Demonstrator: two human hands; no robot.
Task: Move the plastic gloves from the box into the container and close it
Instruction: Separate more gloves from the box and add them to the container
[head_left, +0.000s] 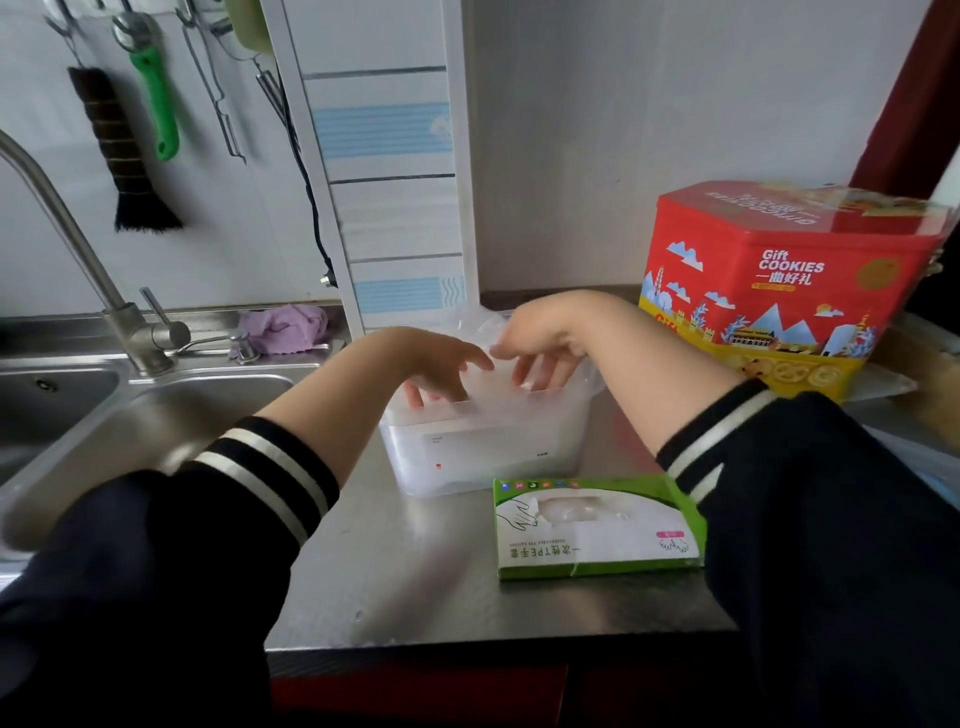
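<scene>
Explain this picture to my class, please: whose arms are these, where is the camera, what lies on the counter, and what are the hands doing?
No machine here: a person wears a wide-angle camera on the head, looking forward and down, so the two dark striped sleeves are the person's own arms. This is the only view.

On the steel counter stands a translucent white container, open at the top. In front of it lies a green glove box. At the right stands a red cookie tin; at the left is a sink.

The left hand and right hand both reach into the container, fingers spread over thin clear plastic gloves. The picture is blurred there, so I cannot tell whether either hand grips them.
</scene>
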